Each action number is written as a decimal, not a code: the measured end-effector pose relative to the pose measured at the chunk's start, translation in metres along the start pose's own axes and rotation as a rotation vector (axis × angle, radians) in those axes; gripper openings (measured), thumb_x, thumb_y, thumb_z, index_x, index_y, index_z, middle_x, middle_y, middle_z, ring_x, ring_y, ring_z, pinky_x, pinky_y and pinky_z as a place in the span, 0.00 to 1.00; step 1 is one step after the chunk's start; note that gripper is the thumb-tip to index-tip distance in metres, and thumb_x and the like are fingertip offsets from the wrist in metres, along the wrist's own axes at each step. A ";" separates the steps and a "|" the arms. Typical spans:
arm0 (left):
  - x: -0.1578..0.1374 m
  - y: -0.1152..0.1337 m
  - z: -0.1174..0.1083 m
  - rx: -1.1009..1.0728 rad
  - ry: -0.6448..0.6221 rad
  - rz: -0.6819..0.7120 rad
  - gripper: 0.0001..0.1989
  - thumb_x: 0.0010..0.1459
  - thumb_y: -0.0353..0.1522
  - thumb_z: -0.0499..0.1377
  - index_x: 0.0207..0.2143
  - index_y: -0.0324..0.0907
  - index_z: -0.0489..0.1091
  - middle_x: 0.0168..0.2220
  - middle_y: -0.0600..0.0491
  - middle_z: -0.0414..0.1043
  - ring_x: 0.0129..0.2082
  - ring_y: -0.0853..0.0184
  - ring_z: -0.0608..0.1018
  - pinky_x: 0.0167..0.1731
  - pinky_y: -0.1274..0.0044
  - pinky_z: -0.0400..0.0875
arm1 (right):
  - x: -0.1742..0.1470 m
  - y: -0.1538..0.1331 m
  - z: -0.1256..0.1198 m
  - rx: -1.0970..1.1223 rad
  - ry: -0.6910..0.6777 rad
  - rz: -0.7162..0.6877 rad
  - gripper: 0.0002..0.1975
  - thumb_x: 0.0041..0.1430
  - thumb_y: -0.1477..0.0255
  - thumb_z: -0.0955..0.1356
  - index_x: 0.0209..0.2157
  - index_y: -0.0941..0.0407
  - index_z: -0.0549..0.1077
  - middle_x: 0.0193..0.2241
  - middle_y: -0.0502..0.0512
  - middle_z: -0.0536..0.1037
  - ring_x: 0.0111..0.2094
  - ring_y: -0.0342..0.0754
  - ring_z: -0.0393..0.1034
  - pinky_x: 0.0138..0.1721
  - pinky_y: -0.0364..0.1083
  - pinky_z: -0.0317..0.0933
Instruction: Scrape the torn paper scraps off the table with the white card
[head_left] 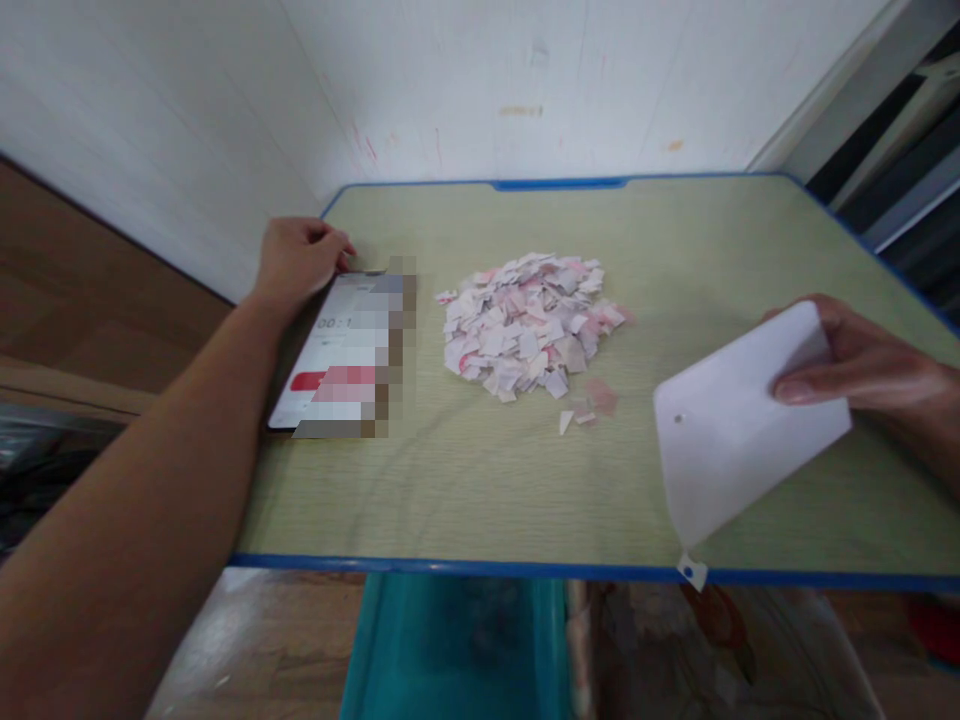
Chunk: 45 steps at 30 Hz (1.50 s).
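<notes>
My right hand [840, 350] holds a white flat plastic scraper [742, 425], thumb on its face and the other fingers behind it. The scraper is tilted above the right side of the table, with a small hole near its left edge. A scrap of paper [692, 572] with a hole shows just under its lowest corner, at the table's front edge. My left hand [300, 257] rests at the table's left side, its loosely bent fingers close to the top corner of a phone [330, 350]. Between the hands lies a heap of torn white and pink paper pieces [525, 325].
The table [480, 500] has a blue rim and stands against a white wall [450, 90]. A few loose paper bits [589, 402] lie just in front of the heap. Below the front edge are a teal bin [457, 650] and a clear plastic bag or container [735, 640].
</notes>
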<state>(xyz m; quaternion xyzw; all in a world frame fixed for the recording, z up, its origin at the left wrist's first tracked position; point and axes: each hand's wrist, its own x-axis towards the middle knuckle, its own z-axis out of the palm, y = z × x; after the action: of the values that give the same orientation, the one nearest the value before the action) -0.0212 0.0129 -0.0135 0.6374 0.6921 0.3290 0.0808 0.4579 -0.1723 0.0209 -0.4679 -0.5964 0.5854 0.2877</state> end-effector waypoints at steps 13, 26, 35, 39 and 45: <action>-0.005 0.006 -0.004 0.025 -0.011 0.015 0.14 0.52 0.34 0.54 0.32 0.34 0.75 0.23 0.54 0.66 0.24 0.72 0.66 0.30 0.78 0.62 | 0.003 0.000 0.011 0.050 0.166 -0.013 0.11 0.34 0.64 0.81 0.22 0.51 0.83 0.18 0.49 0.80 0.15 0.46 0.72 0.13 0.40 0.64; -0.004 0.009 -0.006 -0.023 -0.028 -0.001 0.08 0.49 0.33 0.55 0.26 0.38 0.72 0.21 0.55 0.65 0.23 0.71 0.67 0.26 0.77 0.58 | 0.006 0.004 0.017 -0.021 0.240 -0.051 0.08 0.36 0.68 0.81 0.23 0.50 0.83 0.20 0.47 0.81 0.17 0.43 0.72 0.17 0.39 0.65; -0.002 0.006 -0.005 -0.021 -0.045 -0.018 0.08 0.52 0.31 0.55 0.29 0.37 0.73 0.22 0.54 0.66 0.24 0.70 0.67 0.26 0.78 0.58 | 0.017 0.001 0.016 0.169 0.541 -0.032 0.11 0.35 0.68 0.82 0.26 0.51 0.83 0.25 0.47 0.83 0.21 0.42 0.74 0.22 0.39 0.69; -0.003 0.007 -0.006 -0.033 -0.053 -0.013 0.07 0.51 0.31 0.55 0.28 0.38 0.72 0.22 0.54 0.66 0.23 0.70 0.68 0.26 0.78 0.59 | 0.018 0.004 0.014 0.095 0.496 -0.017 0.10 0.36 0.68 0.81 0.23 0.52 0.83 0.23 0.47 0.82 0.20 0.41 0.73 0.20 0.38 0.66; -0.003 0.007 -0.006 -0.018 -0.048 -0.014 0.08 0.51 0.32 0.55 0.28 0.38 0.73 0.22 0.54 0.67 0.24 0.69 0.68 0.27 0.77 0.60 | 0.015 0.003 0.009 0.036 0.389 0.000 0.10 0.35 0.67 0.81 0.22 0.53 0.83 0.21 0.49 0.82 0.18 0.42 0.72 0.17 0.38 0.64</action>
<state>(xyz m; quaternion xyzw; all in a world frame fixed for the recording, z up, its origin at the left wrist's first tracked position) -0.0177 0.0075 -0.0058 0.6397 0.6913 0.3192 0.1053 0.4451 -0.1633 0.0133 -0.5668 -0.5190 0.4945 0.4059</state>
